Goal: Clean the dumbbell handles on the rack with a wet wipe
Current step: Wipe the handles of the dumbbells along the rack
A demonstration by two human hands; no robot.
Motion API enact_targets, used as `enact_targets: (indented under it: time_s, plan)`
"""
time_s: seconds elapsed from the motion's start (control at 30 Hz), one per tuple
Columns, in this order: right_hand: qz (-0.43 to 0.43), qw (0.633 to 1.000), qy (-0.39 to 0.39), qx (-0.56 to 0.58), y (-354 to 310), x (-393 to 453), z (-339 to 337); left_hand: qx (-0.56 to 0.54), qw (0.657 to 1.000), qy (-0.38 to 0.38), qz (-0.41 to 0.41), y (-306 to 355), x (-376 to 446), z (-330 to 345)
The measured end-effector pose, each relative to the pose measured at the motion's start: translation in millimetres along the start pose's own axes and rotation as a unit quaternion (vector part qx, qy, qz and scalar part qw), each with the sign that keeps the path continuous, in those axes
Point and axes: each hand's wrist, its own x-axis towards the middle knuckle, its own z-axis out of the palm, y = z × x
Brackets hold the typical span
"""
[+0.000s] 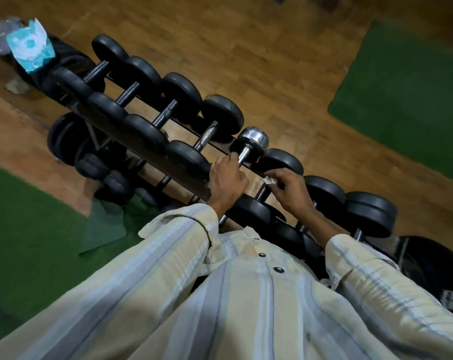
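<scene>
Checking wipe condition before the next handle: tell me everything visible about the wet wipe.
The wet wipe is a small white crumpled wad, mostly hidden, pinched in the right hand's fingertips. It sits at the far end of a black dumbbell's handle on the rack's near row, apparently touching it. Its wetness can't be judged.

Both arms reach forward and down from the body, in long sleeves with pale stripes, the cuffs ending at the wrists. The left hand [226, 179] is seen from its back, the knuckles up; its fingers are curled down around a metal handle [243, 157] and grip it. The right hand [290, 190] is just beside it, a little lower and to the right, wrist bent, and its fingertips pinch a small white wipe [270, 180].
</scene>
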Motion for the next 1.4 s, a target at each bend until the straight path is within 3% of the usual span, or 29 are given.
enact_targets:
  time_s: [0.23,0.4,0.47,0.57,0.63,0.7,0.93,1.0,1.1,1.2,1.27,1.4]
  plan:
    - [-0.091,0.989,0.042,-0.105,13,-7,7,0.003,0.999,-0.013,-0.037,8,-33,3]
    - [-0.113,0.949,0.017,-0.294,17,-3,8,0.013,0.997,-0.030,-0.076,11,-52,9]
    - [-0.089,0.957,-0.010,-0.276,21,-7,11,0.004,0.995,-0.027,-0.100,10,-57,10]
    - [-0.066,0.986,-0.092,-0.126,22,-13,12,-0.006,0.993,-0.026,-0.112,13,-60,12]
    - [-0.101,0.976,-0.176,-0.078,19,-16,8,0.000,0.992,-0.032,-0.118,16,-60,12]
    - [-0.115,0.967,-0.210,-0.082,19,-13,1,0.004,0.992,-0.040,-0.120,17,-60,12]
    - [-0.104,0.936,-0.061,-0.330,28,11,-11,0.004,0.990,-0.065,-0.124,19,-58,10]
    - [-0.094,0.935,-0.070,-0.335,31,5,-4,0.005,0.990,-0.072,-0.125,20,-57,8]
    - [-0.138,0.954,-0.176,-0.199,26,-9,4,0.006,0.989,-0.078,-0.128,20,-54,8]
    - [-0.188,0.943,-0.249,-0.117,13,-16,1,0.004,0.987,-0.090,-0.133,20,-50,8]
    - [-0.178,0.944,-0.229,-0.156,15,-18,-1,0.000,0.985,-0.105,-0.138,20,-47,7]
    - [-0.130,0.918,-0.163,-0.338,20,-16,-4,0.000,0.978,-0.145,-0.149,23,-38,2]
